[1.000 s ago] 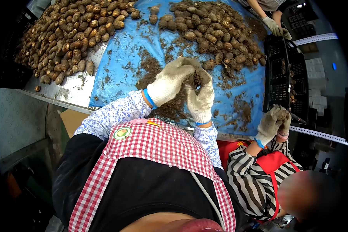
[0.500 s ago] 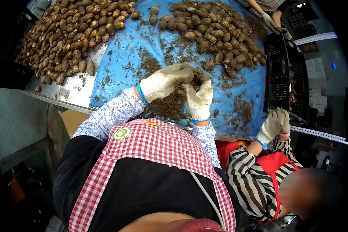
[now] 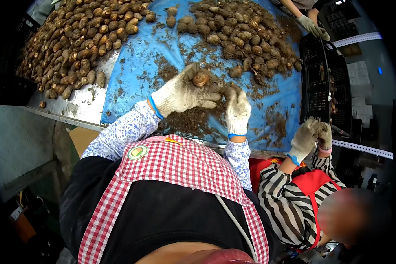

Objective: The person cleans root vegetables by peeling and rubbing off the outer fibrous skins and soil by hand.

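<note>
In my left hand (image 3: 185,91), gloved in dirty white, a brown root vegetable (image 3: 201,78) sits between the thumb and the fingers. My right hand (image 3: 238,109), also gloved, is a little to the right, its fingers bent together around a dark fibrous bit too small to make out. The two hands are apart, above the blue sheet (image 3: 134,72). Below my left hand lies a heap of loose root fibres and dirt (image 3: 191,122). A pile of hairy, soil-covered roots (image 3: 246,37) is beyond my hands, and a cleaner-looking pile (image 3: 81,39) is at the far left.
At the right, a person in striped sleeves holds gloved hands (image 3: 310,134) together near the table edge. Another person's gloved hands (image 3: 314,27) rest by black crates (image 3: 314,83) at the upper right. The metal table edge (image 3: 70,115) runs in front of me.
My hands have moved apart, and the root vegetable now shows in my left hand. My right hand has shifted slightly right. The far person's gloved hands have moved a little at the crate.
</note>
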